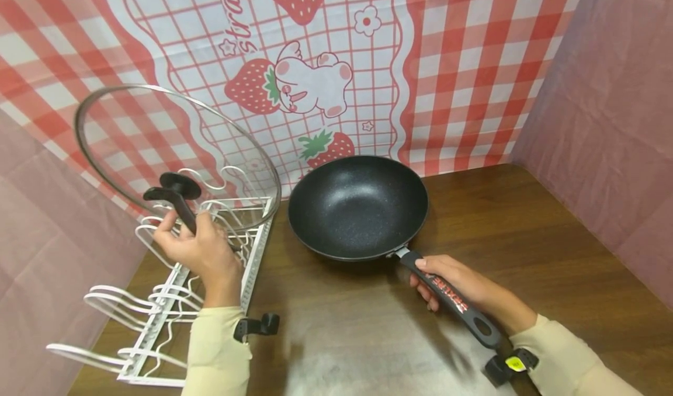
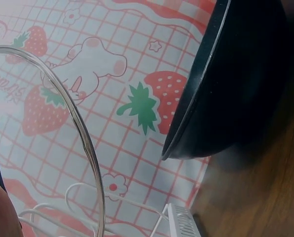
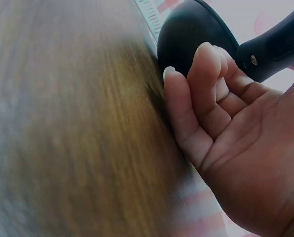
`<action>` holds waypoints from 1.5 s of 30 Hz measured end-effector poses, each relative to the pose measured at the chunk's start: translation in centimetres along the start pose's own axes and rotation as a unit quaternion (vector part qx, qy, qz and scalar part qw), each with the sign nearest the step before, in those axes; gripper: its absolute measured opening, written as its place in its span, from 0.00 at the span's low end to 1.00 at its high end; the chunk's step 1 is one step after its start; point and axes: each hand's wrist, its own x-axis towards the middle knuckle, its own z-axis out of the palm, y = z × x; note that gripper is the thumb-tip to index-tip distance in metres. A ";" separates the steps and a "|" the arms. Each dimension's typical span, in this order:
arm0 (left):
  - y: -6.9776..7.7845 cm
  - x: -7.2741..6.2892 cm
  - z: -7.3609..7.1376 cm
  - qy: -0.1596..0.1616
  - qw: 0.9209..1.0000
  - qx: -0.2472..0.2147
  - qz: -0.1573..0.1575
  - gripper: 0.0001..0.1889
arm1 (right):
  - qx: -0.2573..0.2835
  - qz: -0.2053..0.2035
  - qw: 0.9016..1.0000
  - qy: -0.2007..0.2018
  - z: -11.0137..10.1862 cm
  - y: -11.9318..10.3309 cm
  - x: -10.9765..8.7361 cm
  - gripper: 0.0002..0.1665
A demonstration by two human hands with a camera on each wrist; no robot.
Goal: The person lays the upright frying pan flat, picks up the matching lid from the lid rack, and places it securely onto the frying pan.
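In the head view my left hand [image 1: 202, 247] grips the black handle of a round glass lid [image 1: 236, 150] with a metal rim. The lid is tilted upright above a white wire rack, its rim also showing in the left wrist view. My right hand [image 1: 457, 282] holds the long dark handle of a black wok [image 1: 360, 209], thumb on top and fingers beneath. Seen from the right wrist, the fingers [image 3: 179, 106] curl below the handle, with the wok's dark underside behind them. The wok's side [image 2: 226, 98] fills the right of the left wrist view.
The white rack [image 1: 163, 302] with several wire loops stands on the left of the brown wooden table [image 1: 326, 337]. A red and white strawberry-print cloth [image 1: 468, 63] hangs behind. Pink cloth [image 1: 615, 121] lines the right side and the left side.
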 end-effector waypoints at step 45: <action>2.4 -1.3 1.0 -0.061 0.996 -0.032 0.061 0.20 | -0.010 -0.034 0.999 -0.001 0.0 -0.1 -0.1 0.24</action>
